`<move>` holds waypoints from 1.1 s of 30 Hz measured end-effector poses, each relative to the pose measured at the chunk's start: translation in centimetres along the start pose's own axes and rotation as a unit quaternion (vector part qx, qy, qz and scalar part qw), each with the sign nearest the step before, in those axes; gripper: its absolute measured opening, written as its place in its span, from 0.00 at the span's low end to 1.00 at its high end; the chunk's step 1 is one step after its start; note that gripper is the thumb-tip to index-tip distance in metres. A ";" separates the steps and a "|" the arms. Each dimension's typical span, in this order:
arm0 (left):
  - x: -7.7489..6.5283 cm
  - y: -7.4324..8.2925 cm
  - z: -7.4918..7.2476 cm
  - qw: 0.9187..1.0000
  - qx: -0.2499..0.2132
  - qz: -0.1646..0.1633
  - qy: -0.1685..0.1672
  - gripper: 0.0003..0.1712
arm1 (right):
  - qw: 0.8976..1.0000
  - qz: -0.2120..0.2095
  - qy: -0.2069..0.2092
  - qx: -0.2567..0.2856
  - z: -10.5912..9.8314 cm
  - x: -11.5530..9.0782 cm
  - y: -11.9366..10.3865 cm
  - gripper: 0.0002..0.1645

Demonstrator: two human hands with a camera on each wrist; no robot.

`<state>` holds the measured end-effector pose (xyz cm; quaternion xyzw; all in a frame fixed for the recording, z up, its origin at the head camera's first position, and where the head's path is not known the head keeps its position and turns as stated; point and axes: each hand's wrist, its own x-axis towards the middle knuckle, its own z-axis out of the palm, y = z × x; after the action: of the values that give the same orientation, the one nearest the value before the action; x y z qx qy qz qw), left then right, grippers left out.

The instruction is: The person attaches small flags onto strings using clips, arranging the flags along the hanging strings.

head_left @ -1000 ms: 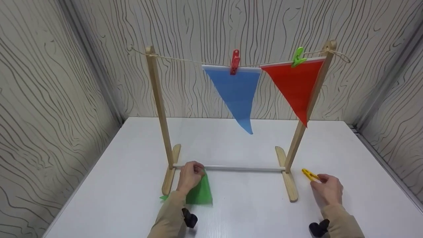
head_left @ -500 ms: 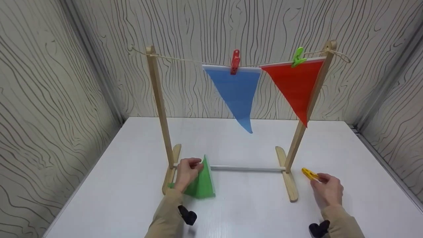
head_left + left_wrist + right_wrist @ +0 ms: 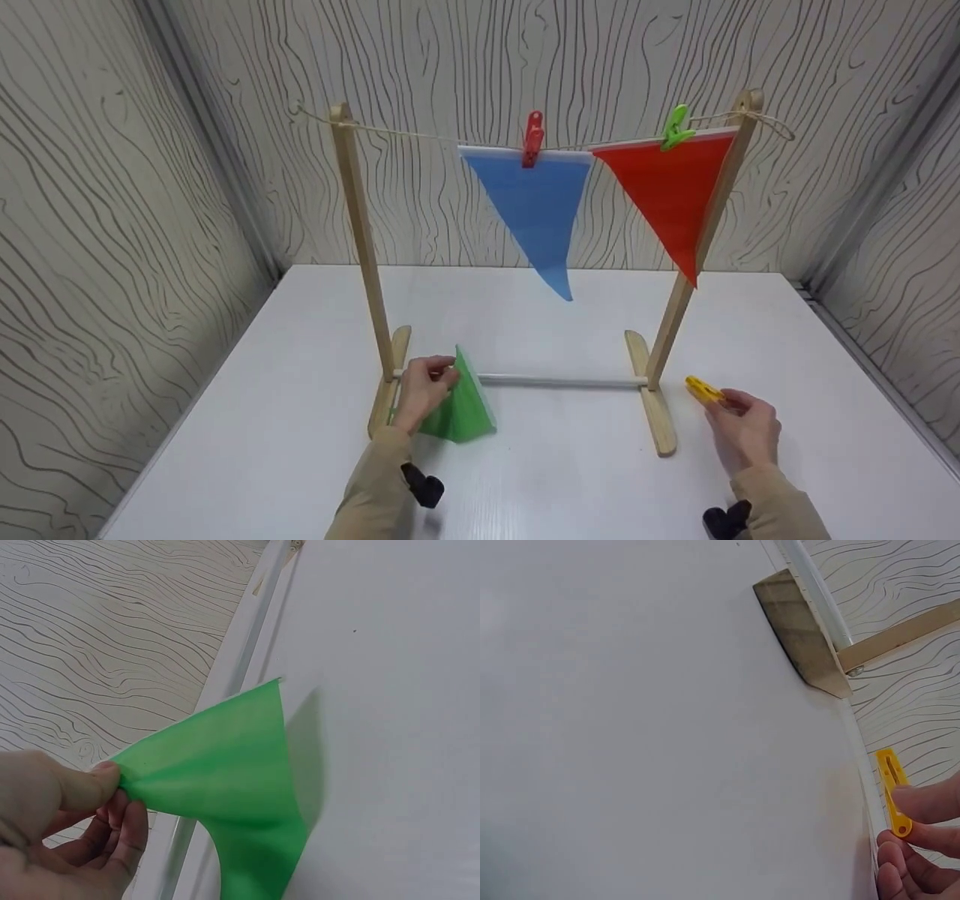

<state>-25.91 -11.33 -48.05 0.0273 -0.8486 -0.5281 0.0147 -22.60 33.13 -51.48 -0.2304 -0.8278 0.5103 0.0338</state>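
My left hand pinches a green pennant flag near one corner, above the stand's left foot. In the left wrist view the flag spreads out from thumb and fingertips, its lower part hanging down. Between thumb and fingers my right hand holds a yellow clothespin, right of the stand. The clothespin points away from the fingers in the right wrist view. Overhead, a red clothespin clips a blue pennant to the string, and a light green clothespin clips a red pennant.
A string runs between two wooden posts, the left post and the right post. A white rod joins their feet on the white table. Patterned walls enclose the back and sides.
My left hand has lifted the green flag off the table and moved slightly away from me, the flag turning as it rises. The right hand stays nearly still with the yellow clothespin.
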 end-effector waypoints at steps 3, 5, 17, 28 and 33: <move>0.1 -0.1 -0.2 1.000 -0.005 0.007 -0.005 0.16 | 1.000 0.001 -0.001 0.008 0.0 -0.1 0.0 0.33; 0.2 -0.1 -0.3 1.000 -0.006 0.014 -0.006 0.16 | 1.000 -0.001 -0.001 0.010 0.1 -0.1 0.0 0.34; 0.2 -0.4 -0.6 0.997 -0.045 0.061 0.016 0.11 | 0.996 -0.044 0.038 0.070 0.5 -0.1 -0.1 0.31; 0.1 -0.3 -1.1 0.993 -0.094 0.075 0.011 0.13 | 0.968 -0.025 -0.009 0.249 0.9 -0.5 -0.7 0.37; 0.0 -0.2 -1.2 0.989 -0.112 0.097 0.017 0.13 | 0.956 -0.009 -0.022 0.292 1.0 -0.8 -1.0 0.38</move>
<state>-25.80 -12.49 -47.70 -0.0475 -0.7827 -0.6150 0.0831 -22.58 31.60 -50.98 -0.1916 -0.6454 0.7344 0.0865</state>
